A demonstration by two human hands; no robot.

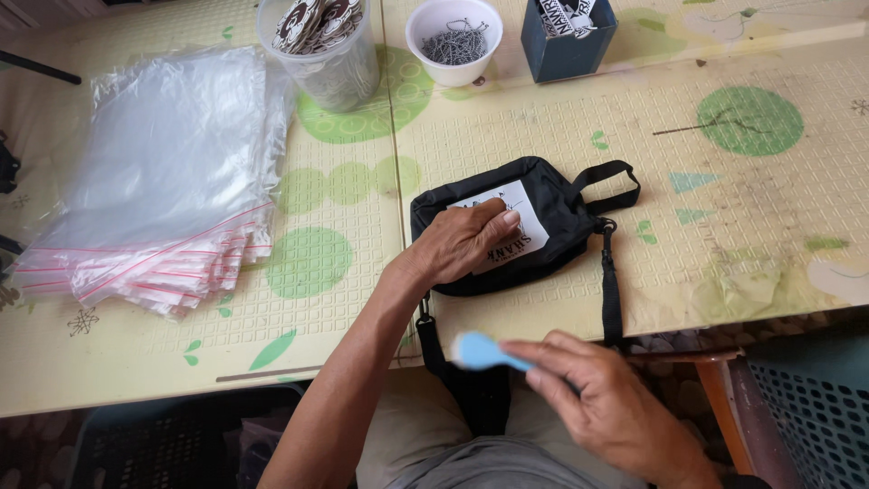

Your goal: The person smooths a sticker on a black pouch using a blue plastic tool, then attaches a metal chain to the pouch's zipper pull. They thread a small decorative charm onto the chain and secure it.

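Nearest me, my right hand [602, 398] pinches a small light-blue tool [484, 350], blurred, its handle gripped between thumb and fingers just over the table edge. My left hand [466, 240] lies flat on the black pouch [543, 195], fingers curled and pressing the white label [529, 213] down on its front, so that hand grips nothing, it only pins. Pouch sits mid-table on the pale patterned mat [769, 208], its strap [612, 290] trailing off the edge toward my lap, a carry loop [608, 186] at its right end. I judge it light and soft, fabric that gives and slides on the mat, so it wants a palm flat on it or a grip at the loop or strap. At left lies a stack of clear zip bags [167, 172]; beyond stand a clear tub of tags [321, 50], a white cup of chains [453, 41] and a blue box [566, 36].
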